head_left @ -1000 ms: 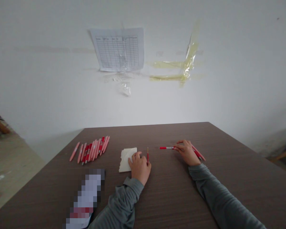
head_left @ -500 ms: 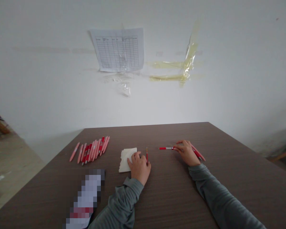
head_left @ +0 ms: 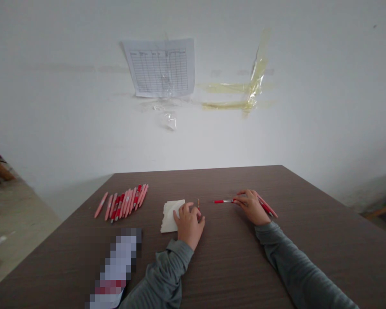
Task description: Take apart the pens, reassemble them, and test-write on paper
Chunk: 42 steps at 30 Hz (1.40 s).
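Table dark woodgrain, against white wall; taped chart.

L hand curled; R hand prob. pinching.

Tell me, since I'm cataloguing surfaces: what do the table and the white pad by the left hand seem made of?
The table looks like matte dark wood-grain laminate, streaked evenly, though it may be real wood. The white pad by the left hand looks like soft folded paper or cloth, going by its ragged edge.
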### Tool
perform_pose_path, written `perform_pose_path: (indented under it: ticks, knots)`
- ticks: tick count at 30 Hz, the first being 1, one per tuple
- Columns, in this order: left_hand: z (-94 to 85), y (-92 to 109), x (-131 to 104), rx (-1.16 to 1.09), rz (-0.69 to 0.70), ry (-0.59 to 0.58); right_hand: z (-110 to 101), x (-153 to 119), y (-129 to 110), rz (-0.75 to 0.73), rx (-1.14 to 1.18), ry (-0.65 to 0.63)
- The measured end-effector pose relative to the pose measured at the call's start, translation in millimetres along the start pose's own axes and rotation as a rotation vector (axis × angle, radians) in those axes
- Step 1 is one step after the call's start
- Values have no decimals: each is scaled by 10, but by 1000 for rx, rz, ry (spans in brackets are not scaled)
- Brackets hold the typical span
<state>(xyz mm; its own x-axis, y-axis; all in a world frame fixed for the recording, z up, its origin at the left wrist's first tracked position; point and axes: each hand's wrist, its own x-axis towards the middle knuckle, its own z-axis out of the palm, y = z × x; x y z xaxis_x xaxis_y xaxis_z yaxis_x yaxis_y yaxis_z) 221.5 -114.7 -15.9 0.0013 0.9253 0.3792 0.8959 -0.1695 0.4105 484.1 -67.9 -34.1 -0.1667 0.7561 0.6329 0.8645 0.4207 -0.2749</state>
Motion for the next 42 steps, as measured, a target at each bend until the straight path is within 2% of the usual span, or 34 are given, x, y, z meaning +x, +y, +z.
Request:
perform_pose_path:
  ticks: [7, 15, 26, 42]
  knots:
    - [-29, 18, 22, -123, 67, 14, -47, 11, -138, -66, 80, -52]
    - [3, -2, 25, -165, 135, 40, -1, -7, -234, -116, 154, -107]
    - [5, 0, 25, -149, 158, 60, -12, -7, -250, -154, 87, -133]
    - [0, 9, 12, -132, 165, 81, -18, -2, -247, -145, 121, -113]
